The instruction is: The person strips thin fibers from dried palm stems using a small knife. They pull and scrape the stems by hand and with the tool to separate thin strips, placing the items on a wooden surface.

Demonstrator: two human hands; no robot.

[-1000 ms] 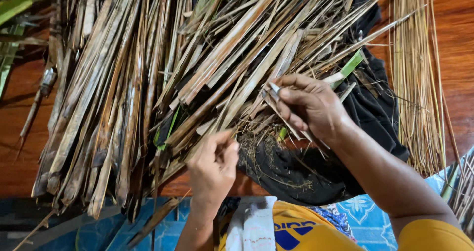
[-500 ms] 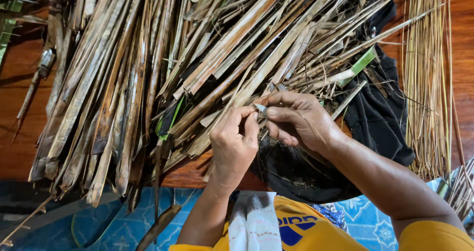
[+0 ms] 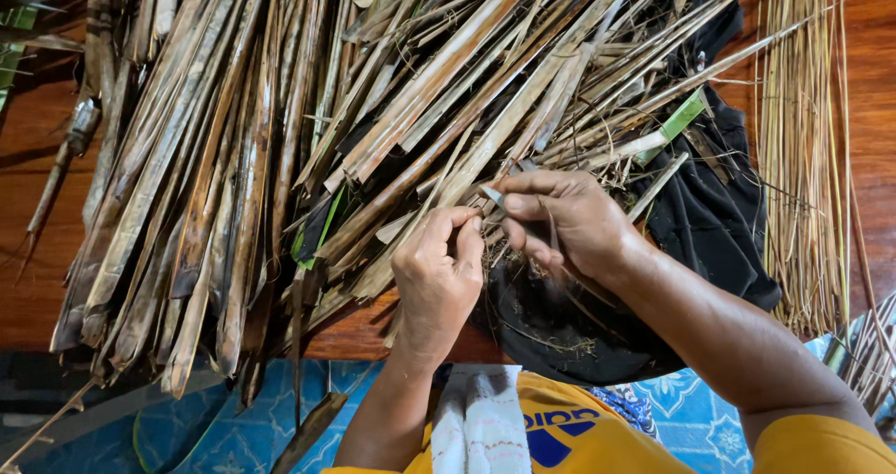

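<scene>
My left hand (image 3: 436,273) pinches the near end of a long dry leaf strip (image 3: 509,129) that runs up and to the right into the heap. My right hand (image 3: 565,224) is close beside it, holding a small knife whose pale blade tip (image 3: 492,195) shows between thumb and forefinger, right at the strip. Both hands hover over a black cloth (image 3: 709,222) on the wooden floor (image 3: 28,157). A big pile of dried brown leaf strips (image 3: 205,157) fans out ahead and to the left.
A bundle of thin pale stems (image 3: 803,147) lies at the right on the floor. A blue patterned mat (image 3: 215,437) lies at the near edge. Green leaf pieces (image 3: 684,118) stick out among the dry strips. My yellow shirt and a white cloth (image 3: 481,423) fill the bottom.
My left hand rose from the pile's near edge to meet my right hand and pinched the strip. My right hand shifted slightly left and down with the blade.
</scene>
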